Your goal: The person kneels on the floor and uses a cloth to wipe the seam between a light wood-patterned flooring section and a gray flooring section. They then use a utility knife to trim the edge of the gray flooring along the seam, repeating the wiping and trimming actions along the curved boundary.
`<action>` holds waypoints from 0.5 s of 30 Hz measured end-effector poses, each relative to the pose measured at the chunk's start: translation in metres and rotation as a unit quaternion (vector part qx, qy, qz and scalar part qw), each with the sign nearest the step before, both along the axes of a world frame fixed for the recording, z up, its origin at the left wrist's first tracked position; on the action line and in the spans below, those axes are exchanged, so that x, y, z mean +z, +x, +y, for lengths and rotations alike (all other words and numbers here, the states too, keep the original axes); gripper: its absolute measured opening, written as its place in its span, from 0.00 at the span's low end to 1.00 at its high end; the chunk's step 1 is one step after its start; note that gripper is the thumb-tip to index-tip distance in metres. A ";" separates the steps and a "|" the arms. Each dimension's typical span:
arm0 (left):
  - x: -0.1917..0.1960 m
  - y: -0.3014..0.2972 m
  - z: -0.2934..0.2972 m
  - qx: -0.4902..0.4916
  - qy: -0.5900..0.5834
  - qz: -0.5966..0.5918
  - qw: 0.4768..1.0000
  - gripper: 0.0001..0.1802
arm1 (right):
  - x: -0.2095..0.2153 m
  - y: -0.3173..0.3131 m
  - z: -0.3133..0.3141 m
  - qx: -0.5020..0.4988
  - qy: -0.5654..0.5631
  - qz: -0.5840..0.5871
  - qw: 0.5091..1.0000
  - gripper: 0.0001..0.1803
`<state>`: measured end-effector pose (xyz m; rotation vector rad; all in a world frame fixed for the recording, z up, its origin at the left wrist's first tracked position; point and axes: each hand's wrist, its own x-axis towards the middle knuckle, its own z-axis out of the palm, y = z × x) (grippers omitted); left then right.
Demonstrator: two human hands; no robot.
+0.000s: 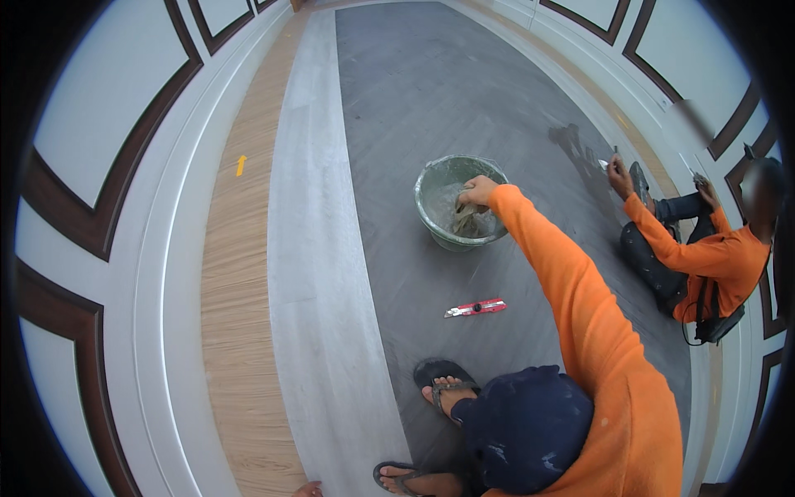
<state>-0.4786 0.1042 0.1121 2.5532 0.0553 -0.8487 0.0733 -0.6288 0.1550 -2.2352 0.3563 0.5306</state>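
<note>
Right arm: my orange sleeve [571, 273] runs from the lower right up and leftward, the arm stretched out long to the bucket [451, 240].
Right hand: my right hand [478, 191] is over the bucket, near the far side of its mouth, wrist bent so the knuckles face up and the fingers point down and in.
Right fingers: closed in a bunch around a crumpled, wet-looking rag [468, 222].
Rag: hanging below my fingers, inside the bucket's mouth — I cannot tell how far it dips into the cloudy grey contents.
Bucket: green, smeared pale, upright on the dark grey floor [439, 99].
Left hand: only a bit of my left hand [309, 489] shows at the lower edge, by the seam of the pale grey planks [310, 248] and the wood-coloured strip [240, 331]; I cannot tell whether its fingers are wide or narrow.
Knee: my bent, dark-clad knee [530, 431] sits beneath the reaching arm, a sandal [431, 371] beyond it.
Knife: a red utility knife [476, 308] lies between bucket and sandal, blade end leftward — untouched.
Co-worker: a person in orange [720, 265] sits at the right, one hand [619, 176] raised.
</note>
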 end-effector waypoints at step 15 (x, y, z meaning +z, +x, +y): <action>0.011 0.008 -0.012 0.037 -0.006 -0.002 0.999 0.17 | -0.019 -0.009 0.013 -0.227 0.294 0.042 0.927 0.28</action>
